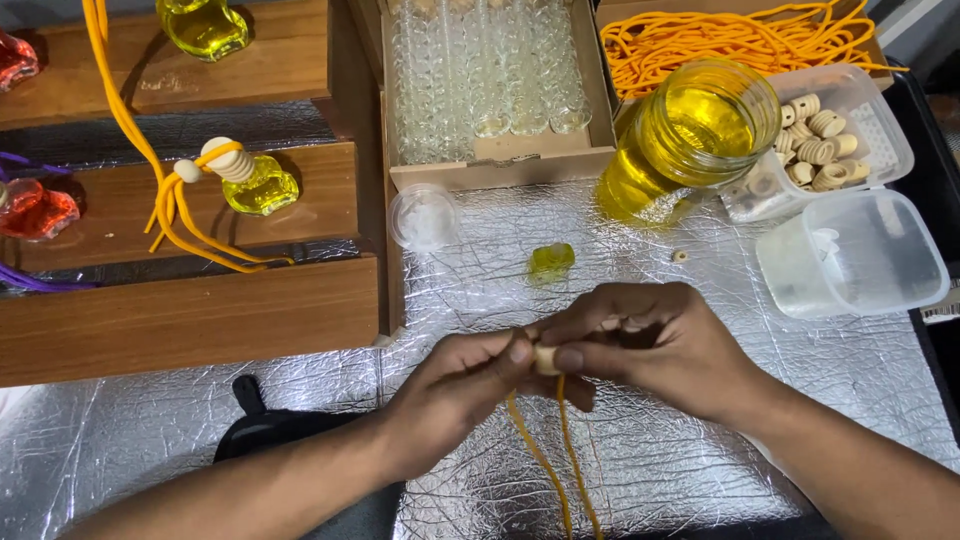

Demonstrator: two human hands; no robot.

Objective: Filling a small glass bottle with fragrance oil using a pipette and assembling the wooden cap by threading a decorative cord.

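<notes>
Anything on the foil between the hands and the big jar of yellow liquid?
Head view: a small yellow-filled bottle and one wooden bead lie on the foil between the hands and the jar.

Jar of yellow liquid, wooden shelves, foil mat.

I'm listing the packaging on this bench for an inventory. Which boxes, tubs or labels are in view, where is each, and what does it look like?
Cardboard box: top centre, brown, open, packed with clear small bottles.
Second cardboard box: top right, brown, holding orange cord.
Clear plastic tub: right, rectangular, holding pale wooden rings.
Clear tub: right edge, rounded square, looks empty.
Small round clear lid: below the first box.
No labels, signs or screens visible.
</notes>
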